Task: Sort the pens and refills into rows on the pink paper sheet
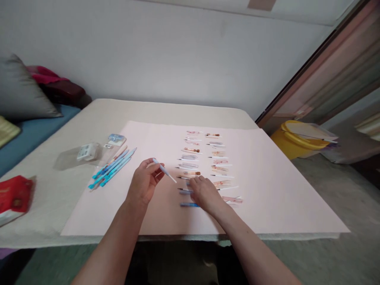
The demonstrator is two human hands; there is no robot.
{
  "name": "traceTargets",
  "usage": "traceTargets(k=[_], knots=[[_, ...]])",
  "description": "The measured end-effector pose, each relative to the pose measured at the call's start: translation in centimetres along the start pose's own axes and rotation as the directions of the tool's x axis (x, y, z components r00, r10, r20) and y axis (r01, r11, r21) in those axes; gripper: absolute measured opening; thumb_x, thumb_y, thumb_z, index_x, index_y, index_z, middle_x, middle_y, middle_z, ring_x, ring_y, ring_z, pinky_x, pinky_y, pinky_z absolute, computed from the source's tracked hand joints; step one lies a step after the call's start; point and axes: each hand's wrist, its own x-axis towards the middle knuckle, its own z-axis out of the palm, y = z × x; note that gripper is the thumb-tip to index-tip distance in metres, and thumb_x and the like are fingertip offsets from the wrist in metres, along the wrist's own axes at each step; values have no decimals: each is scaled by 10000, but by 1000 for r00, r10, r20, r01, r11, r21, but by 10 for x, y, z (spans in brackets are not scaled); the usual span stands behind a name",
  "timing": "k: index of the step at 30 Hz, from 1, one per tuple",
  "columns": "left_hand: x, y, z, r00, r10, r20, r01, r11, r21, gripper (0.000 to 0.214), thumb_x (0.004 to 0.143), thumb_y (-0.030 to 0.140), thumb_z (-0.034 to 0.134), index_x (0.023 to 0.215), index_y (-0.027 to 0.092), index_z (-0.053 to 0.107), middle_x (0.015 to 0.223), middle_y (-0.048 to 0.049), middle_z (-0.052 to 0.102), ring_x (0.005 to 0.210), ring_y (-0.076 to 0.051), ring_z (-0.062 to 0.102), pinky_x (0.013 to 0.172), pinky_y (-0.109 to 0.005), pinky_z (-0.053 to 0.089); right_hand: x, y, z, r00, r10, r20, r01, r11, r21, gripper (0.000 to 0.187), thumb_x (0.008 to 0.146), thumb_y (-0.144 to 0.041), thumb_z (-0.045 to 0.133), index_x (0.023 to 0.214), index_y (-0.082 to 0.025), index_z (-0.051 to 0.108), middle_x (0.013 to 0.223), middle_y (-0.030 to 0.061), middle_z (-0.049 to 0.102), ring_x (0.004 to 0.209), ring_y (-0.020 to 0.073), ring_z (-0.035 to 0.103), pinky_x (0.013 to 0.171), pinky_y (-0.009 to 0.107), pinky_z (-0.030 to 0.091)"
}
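Observation:
My left hand [144,179] is raised above the pink sheet [160,221], its thumb and fingers closed on a pale blue pen [162,169] with a thin white end pointing down to the right. My right hand [206,192] lies palm down over the lower rows of pen parts, fingers bent and held together; whatever is under its fingertips is hidden. Around it are two columns of barrels and thin refills, among them a brown-ended barrel [191,173], a clear barrel [190,165] and a blue barrel [189,204] partly covered by the right hand.
Several blue pens [114,168] lie in a bunch on the left of the sheet. Beyond them are a clear plastic box [89,152] and a small blue packet [116,138]. A red packet [16,194] is at the left edge. A yellow bucket [283,140] stands right of the table.

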Motion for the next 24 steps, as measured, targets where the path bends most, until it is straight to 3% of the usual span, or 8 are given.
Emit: traceTargets(k=[9, 15, 18, 20, 22, 23, 24], knots=[[-1, 0, 1, 1000, 2, -9, -2, 1000, 9, 253, 648, 78, 666, 858, 154, 546, 770, -69, 631, 709, -151, 625, 611, -237, 500, 12, 5, 3, 991, -116, -64, 111, 991, -77, 137, 868, -192, 438, 911, -144, 559, 963, 119, 600, 932, 248, 498, 759, 331, 351], [-1, 1, 1, 1000, 0, -8, 0, 1000, 7, 262, 637, 74, 667, 860, 153, 554, 765, -58, 627, 719, -151, 624, 618, -243, 500, 14, 6, 3, 989, -130, -69, 125, 989, -77, 118, 838, -166, 475, 912, -147, 565, 964, 118, 605, 922, 236, 503, 759, 330, 350], [-1, 1, 1, 1000, -3, -1, 3, 1000, 16, 265, 638, 85, 667, 866, 156, 550, 769, -56, 631, 726, -150, 623, 631, -245, 496, 11, 7, 0, 988, -118, -100, 119, 993, 5, 113, 800, -143, 510, 892, -150, 576, 958, 116, 612, 933, 231, 508, 753, 321, 357], [-2, 0, 2, 1000, -6, 7, 6, 1000, 28, 266, 640, 94, 666, 869, 159, 546, 774, -56, 635, 735, -150, 622, 643, -249, 492, 7, 5, -4, 986, -63, -153, 91, 979, 184, 104, 797, -153, 514, 875, -160, 583, 932, 100, 622, 922, 221, 522, 742, 311, 366], [-4, -1, 4, 1000, -6, 21, 5, 999, 43, 267, 647, 107, 664, 883, 162, 551, 785, -57, 637, 761, -158, 620, 658, -258, 489, 4, 0, -10, 984, 43, -170, 49, 865, 500, 116, 837, -217, 480, 859, -175, 586, 893, 74, 633, 847, 191, 554, 703, 293, 384], [-5, -2, 5, 1000, -6, 30, 5, 999, 51, 273, 653, 115, 662, 900, 163, 556, 795, -58, 637, 777, -162, 619, 668, -265, 488, 3, -4, -13, 985, 95, -142, 28, 732, 680, 165, 864, -272, 448, 863, -181, 585, 881, 64, 637, 792, 173, 569, 669, 282, 394], [-6, -4, 6, 999, -7, 40, 5, 998, 57, 284, 660, 121, 660, 923, 165, 564, 809, -60, 637, 793, -164, 616, 681, -272, 487, 2, -8, -15, 988, 124, -89, 7, 545, 838, 236, 888, -338, 406, 872, -183, 584, 877, 61, 642, 739, 156, 580, 632, 270, 402]])
